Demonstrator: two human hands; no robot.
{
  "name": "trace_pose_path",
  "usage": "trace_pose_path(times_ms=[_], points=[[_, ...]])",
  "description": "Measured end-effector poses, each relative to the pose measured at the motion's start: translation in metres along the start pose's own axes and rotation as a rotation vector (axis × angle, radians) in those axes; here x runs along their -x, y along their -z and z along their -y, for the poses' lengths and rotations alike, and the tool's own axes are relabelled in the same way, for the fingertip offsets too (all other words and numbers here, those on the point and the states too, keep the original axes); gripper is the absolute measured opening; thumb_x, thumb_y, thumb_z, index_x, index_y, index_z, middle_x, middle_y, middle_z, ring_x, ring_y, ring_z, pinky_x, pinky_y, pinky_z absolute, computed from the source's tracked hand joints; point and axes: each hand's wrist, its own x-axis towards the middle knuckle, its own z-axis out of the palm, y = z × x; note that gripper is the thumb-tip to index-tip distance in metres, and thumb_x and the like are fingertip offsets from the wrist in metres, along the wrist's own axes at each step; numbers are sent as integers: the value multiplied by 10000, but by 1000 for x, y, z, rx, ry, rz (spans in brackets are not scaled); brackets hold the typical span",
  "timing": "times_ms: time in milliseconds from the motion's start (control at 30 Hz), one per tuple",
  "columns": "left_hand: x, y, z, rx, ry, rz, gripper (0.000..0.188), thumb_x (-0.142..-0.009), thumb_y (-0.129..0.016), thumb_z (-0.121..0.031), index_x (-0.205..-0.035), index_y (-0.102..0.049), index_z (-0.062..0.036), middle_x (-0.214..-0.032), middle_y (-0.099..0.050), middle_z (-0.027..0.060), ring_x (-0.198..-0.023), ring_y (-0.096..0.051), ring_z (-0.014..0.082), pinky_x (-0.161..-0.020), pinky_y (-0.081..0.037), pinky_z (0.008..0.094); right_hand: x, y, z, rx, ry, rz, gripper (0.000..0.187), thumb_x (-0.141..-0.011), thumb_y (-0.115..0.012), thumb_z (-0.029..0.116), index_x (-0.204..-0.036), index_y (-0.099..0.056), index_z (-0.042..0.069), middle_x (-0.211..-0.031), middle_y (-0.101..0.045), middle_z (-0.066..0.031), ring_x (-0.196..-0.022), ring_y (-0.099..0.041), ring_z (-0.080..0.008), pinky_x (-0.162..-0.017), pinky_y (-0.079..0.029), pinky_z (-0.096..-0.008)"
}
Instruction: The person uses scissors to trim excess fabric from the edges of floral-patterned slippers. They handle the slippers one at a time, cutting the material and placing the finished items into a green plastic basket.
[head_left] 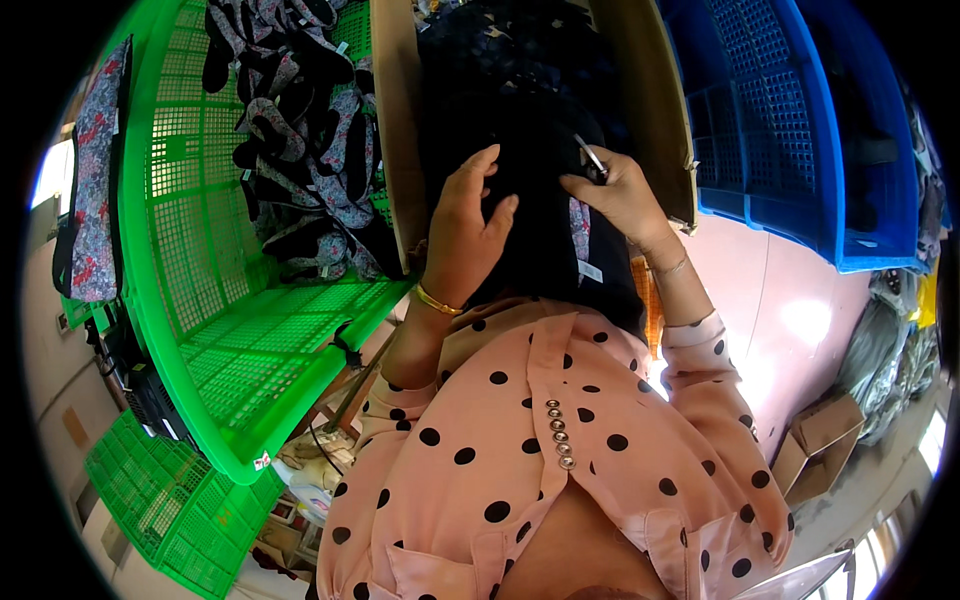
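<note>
My left hand (pixel 470 225) is above dark fabric, thumb and fingers apart, with nothing visible in it. In my right hand (pixel 625 200) a slim silvery pointed tool (pixel 592 156) is pinched; its exact kind does not show. Below both hands a black cloth piece (pixel 610 262) lies over my lap. Close to my right hand it shows a floral strip (pixel 579 228) and a white label (pixel 590 271). The cloth's outline is lost in shadow between the hands.
A cardboard box (pixel 397 120) with dark contents stands ahead. On its left, a green crate (pixel 160 150) holds several floral-and-black fabric pieces (pixel 285 130); another floral piece (pixel 95 200) hangs over its outer rim. Blue crates (pixel 820 130) stand right, a small open carton (pixel 820 440) lower right.
</note>
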Motion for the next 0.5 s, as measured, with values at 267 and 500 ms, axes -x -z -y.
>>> trace_pose_path(times_ms=[267, 500], points=[[-3, 15, -14, 699, 270, 479, 232, -885, -728, -144, -1035, -587, -39, -844, -616, -20, -770, -562, 27, -678, -477, 182, 23, 13, 20, -754, -245, -79, 123, -839, -696, 104, -939, -636, 66, -671, -446, 90, -527, -368, -19, -484, -291, -192], [-14, 33, -49, 1051, 430, -141, 171, -950, -626, -137, -1078, -575, -35, -930, -632, 3, -805, -602, 63, -687, -493, 215, 53, 23, 49, -13, 223, -81, 546, -824, -765, 329, -1220, -593, -5, -733, -539, -10, -652, -506, -82, -608, -429, -235]])
